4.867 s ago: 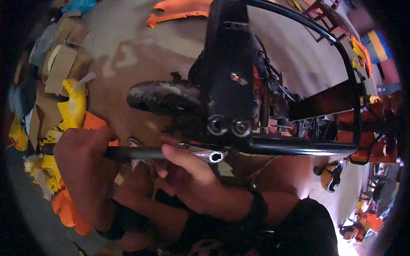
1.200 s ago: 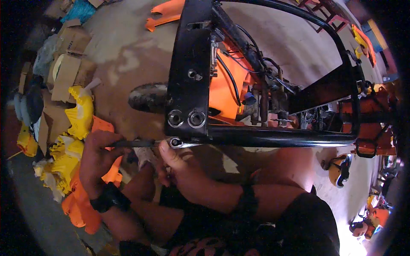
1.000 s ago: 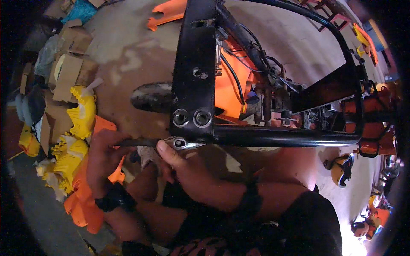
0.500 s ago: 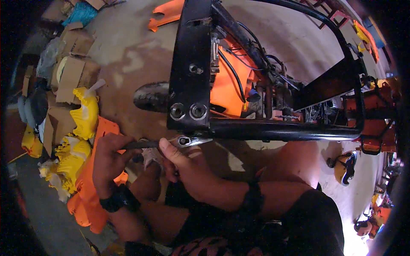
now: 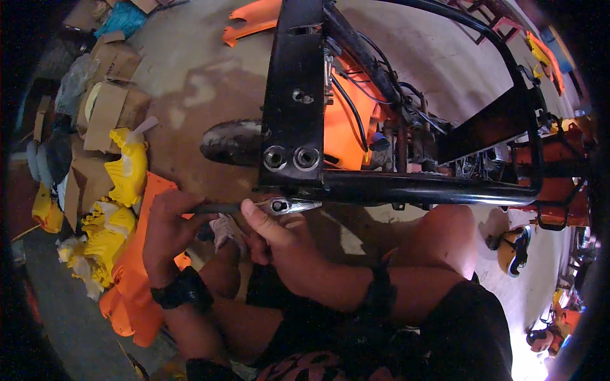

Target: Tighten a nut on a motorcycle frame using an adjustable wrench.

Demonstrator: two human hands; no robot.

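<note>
A pair of pliers (image 5: 298, 205) lies level under the lower end of a black metal frame (image 5: 292, 120), its silver pointed jaws aimed right. My left hand (image 5: 168, 222) is closed round the dark handle end. Behind the jaws, my right hand (image 5: 286, 244) grips the pliers with its thumb along the handle near the pivot. The jaws sit at the frame's underside; whether they touch anything there is hard to tell. Two round bolt holes with metal rims (image 5: 306, 159) show on the frame's flat face just above.
Orange panels (image 5: 346, 120) and black cables show inside the frame. To the left lie yellow plastic parts (image 5: 130, 168), an orange panel (image 5: 136, 273) and cardboard boxes (image 5: 105, 120). A yellow helmet (image 5: 513, 249) rests on the floor at right. My bare knee (image 5: 438, 235) is close below the frame tube.
The upright of the black frame appears a little farther right. The pliers and my right hand have shifted slightly right too, with both hands keeping their grip.
</note>
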